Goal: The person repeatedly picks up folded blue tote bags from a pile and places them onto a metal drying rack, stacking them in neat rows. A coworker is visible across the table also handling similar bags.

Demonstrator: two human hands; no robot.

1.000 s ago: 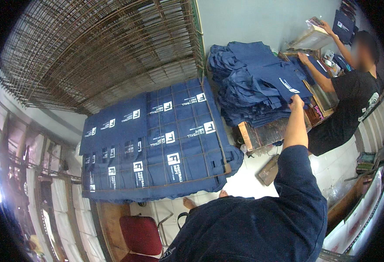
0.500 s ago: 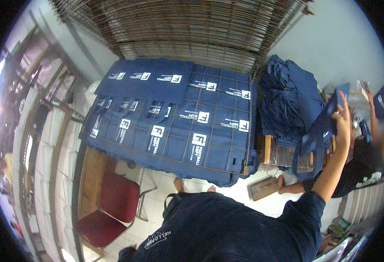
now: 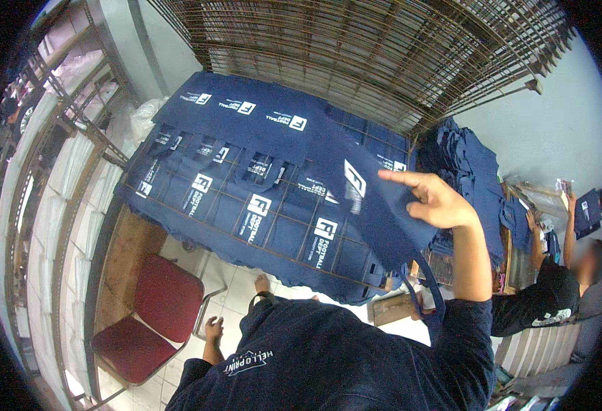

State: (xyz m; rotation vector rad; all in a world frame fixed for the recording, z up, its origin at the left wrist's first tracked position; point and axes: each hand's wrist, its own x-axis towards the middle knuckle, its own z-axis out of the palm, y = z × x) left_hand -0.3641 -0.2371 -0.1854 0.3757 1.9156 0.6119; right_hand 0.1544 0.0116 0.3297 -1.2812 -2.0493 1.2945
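My right hand (image 3: pixel 441 202) reaches over the right part of the table, index finger stretched out and thumb bent. It grips a navy fabric tote bag (image 3: pixel 376 219) with a white print. The bag is smeared by motion, its handle loops hanging toward me. Under it, similar navy bags with white prints lie in rows; one flat row (image 3: pixel 246 92) is at the far side. A thin wire rack (image 3: pixel 284 248) shows among the nearer rows. My left hand (image 3: pixel 213 330) hangs low beside the chair, its fingers loosely apart and nothing seen in them.
A red folding chair (image 3: pixel 167 298) stands left of me, near shelves of white stacks (image 3: pixel 71 198). Wire racks (image 3: pixel 356 61) lean above the table's far side. Navy fabric is piled (image 3: pixel 462 157) at the right. Another person (image 3: pixel 544 291) works there, arms raised.
My right hand has brought the navy bag from the right side to above the table's right part. My left hand has come into view beside the chair. The view has turned.
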